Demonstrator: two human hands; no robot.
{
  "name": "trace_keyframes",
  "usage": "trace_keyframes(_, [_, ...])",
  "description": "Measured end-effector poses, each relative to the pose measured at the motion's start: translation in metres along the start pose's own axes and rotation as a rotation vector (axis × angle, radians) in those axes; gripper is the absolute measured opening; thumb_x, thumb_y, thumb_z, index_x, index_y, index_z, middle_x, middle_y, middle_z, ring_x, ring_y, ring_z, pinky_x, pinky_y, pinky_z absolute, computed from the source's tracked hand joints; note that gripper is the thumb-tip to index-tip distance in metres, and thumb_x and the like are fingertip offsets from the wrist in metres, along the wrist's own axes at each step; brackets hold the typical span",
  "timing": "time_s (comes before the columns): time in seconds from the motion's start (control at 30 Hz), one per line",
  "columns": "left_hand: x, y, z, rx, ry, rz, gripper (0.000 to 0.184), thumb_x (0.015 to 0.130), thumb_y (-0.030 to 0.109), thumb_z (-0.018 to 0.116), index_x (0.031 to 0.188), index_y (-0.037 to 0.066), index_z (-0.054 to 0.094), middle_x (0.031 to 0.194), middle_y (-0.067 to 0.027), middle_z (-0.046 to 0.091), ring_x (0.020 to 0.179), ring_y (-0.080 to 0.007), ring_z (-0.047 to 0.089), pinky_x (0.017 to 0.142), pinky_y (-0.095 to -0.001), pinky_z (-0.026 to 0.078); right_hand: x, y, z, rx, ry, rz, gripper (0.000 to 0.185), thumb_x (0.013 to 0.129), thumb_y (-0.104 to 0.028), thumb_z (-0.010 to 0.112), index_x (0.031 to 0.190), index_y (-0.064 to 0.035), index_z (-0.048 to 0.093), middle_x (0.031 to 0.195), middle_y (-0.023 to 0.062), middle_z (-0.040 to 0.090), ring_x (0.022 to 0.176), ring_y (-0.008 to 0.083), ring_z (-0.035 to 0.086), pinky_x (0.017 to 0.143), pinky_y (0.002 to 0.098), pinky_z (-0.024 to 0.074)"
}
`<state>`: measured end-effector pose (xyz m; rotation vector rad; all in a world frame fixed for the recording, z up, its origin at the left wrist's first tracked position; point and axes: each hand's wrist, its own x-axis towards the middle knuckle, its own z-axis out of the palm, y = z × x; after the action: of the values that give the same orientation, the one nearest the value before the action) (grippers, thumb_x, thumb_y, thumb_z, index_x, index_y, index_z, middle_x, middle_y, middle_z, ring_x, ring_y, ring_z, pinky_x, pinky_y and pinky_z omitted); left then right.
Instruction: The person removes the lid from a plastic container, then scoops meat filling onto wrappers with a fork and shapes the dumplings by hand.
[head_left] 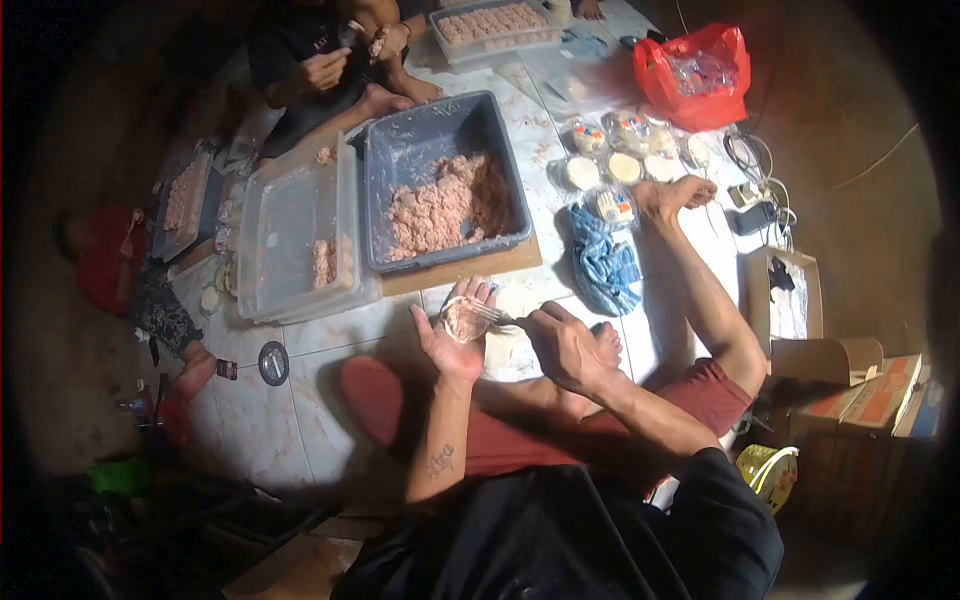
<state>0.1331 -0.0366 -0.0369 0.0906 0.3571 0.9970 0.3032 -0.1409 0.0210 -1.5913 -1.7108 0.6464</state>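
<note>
On the open palm of my left hand lies a round wrapper with pink meat filling. My right hand is closed round a metal fork, whose tines touch the filling. Just beyond my hands stands a grey tub with a mound of pink minced filling. A stack of pale wrappers is partly hidden behind my right hand.
Left of the tub is a clear plastic tray with some filled pieces. A blue cloth, wrapper packs and a red bag are at the right. Two other people sit at the upper left and far left.
</note>
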Motion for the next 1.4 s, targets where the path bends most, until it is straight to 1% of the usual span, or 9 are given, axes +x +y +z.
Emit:
trace_keyframes(0.23, [-0.003, 0.002, -0.025, 0.165, 0.111, 0.008, 0.09, 0.096, 0.074, 0.036, 0.147, 0.0, 0.039, 0.143, -0.0242, 0.051, 0.122, -0.0364, 0.057, 0.105, -0.0534, 0.046, -0.011, 0.007, 0.009, 0.228, 0.12, 0.085, 0.016, 0.092, -0.006, 0.059, 0.106, -0.0007, 0.066, 0.085, 0.0202, 0.059, 0.077, 0.039, 0.061, 0.068, 0.0439, 0.0504])
trace_keyframes(0.43, [-0.024, -0.016, 0.033, 0.688, -0.161, -0.114, 0.087, 0.099, 0.07, 0.03, 0.159, 0.009, 0.015, 0.143, -0.0226, 0.051, 0.12, -0.0298, 0.058, 0.102, -0.0455, 0.049, 0.011, 0.002, 0.014, 1.027, -0.019, 0.466, 0.028, 0.093, -0.016, 0.075, 0.111, 0.0039, 0.067, 0.095, 0.007, 0.07, 0.08, 0.012, 0.065, 0.07, 0.0275, 0.0539])
trace_keyframes(0.57, [-0.022, 0.035, 0.032, 0.748, -0.323, -0.389, 0.061, 0.104, 0.048, 0.047, 0.151, 0.01, 0.041, 0.134, -0.0128, 0.06, 0.121, -0.0257, 0.059, 0.103, -0.0406, 0.049, 0.018, -0.028, -0.02, 1.057, -0.083, 0.288, 0.031, 0.093, -0.014, 0.075, 0.114, 0.0057, 0.065, 0.097, 0.007, 0.07, 0.08, 0.0112, 0.064, 0.068, 0.0265, 0.0535])
trace_keyframes(0.6, [-0.032, 0.022, 0.049, 1.293, -0.42, -0.18, 0.04, 0.099, 0.028, 0.059, 0.133, 0.006, 0.058, 0.117, -0.0101, 0.067, 0.106, -0.0251, 0.065, 0.092, -0.0379, 0.054, 0.023, -0.035, -0.028, 1.006, -0.087, 0.208, 0.032, 0.092, -0.014, 0.075, 0.115, 0.0056, 0.065, 0.097, 0.0065, 0.07, 0.079, 0.0109, 0.063, 0.067, 0.0266, 0.0533])
trace_keyframes(0.73, [-0.019, 0.01, 0.027, 1.628, -0.562, 0.229, 0.022, 0.09, 0.007, 0.067, 0.111, 0.001, 0.064, 0.098, -0.0099, 0.067, 0.092, -0.022, 0.065, 0.08, -0.0353, 0.055, 0.024, -0.032, -0.037, 0.669, 0.001, 0.211, 0.036, 0.094, -0.019, 0.072, 0.119, 0.0064, 0.063, 0.106, 0.0118, 0.066, 0.092, 0.014, 0.061, 0.08, 0.0296, 0.0506])
trace_keyframes(0.97, [-0.016, 0.008, 0.04, 1.748, -0.344, 0.576, 0.03, 0.08, 0.006, 0.08, 0.105, 0.001, 0.065, 0.092, -0.0105, 0.073, 0.079, -0.0185, 0.07, 0.075, -0.0337, 0.056, -0.028, 0.015, 0.014, 0.985, 0.067, 0.425, 0.021, 0.101, -0.018, 0.063, 0.11, -0.0004, 0.069, 0.085, -0.0035, 0.059, 0.078, 0.0056, 0.051, 0.07, 0.0218, 0.0438])
trace_keyframes(1.13, [-0.017, 0.002, 0.034, 1.776, -0.267, 0.499, 0.042, 0.07, 0.016, 0.093, 0.098, 0.003, 0.064, 0.084, -0.0057, 0.068, 0.073, -0.0176, 0.063, 0.072, -0.0333, 0.053, -0.011, 0.001, -0.025, 0.202, 0.049, 0.029, 0.022, 0.091, 0.003, 0.057, 0.109, -0.0021, 0.068, 0.091, 0.0166, 0.061, 0.084, 0.0347, 0.062, 0.073, 0.0405, 0.0492])
trace_keyframes(1.3, [-0.016, 0.021, 0.04, 1.554, -0.368, 0.298, 0.037, 0.071, 0.012, 0.09, 0.091, 0.005, 0.061, 0.08, -0.0042, 0.062, 0.073, -0.0176, 0.06, 0.07, -0.0347, 0.053, -0.014, 0.031, -0.02, 0.183, 0.097, 0.092, 0.017, 0.097, -0.005, 0.057, 0.11, 0.0014, 0.066, 0.091, 0.0109, 0.06, 0.082, 0.0253, 0.059, 0.072, 0.0352, 0.0467])
trace_keyframes(1.4, [-0.015, 0.012, 0.031, 1.382, -0.242, 0.362, 0.028, 0.075, 0.003, 0.084, 0.088, 0.004, 0.059, 0.079, -0.0012, 0.06, 0.072, -0.0112, 0.058, 0.066, -0.0306, 0.051, -0.033, 0.025, 0.001, 0.777, -0.059, 0.4, 0.019, 0.103, -0.017, 0.06, 0.108, -0.0008, 0.068, 0.091, -0.0018, 0.058, 0.079, 0.0063, 0.047, 0.071, 0.0257, 0.0422])
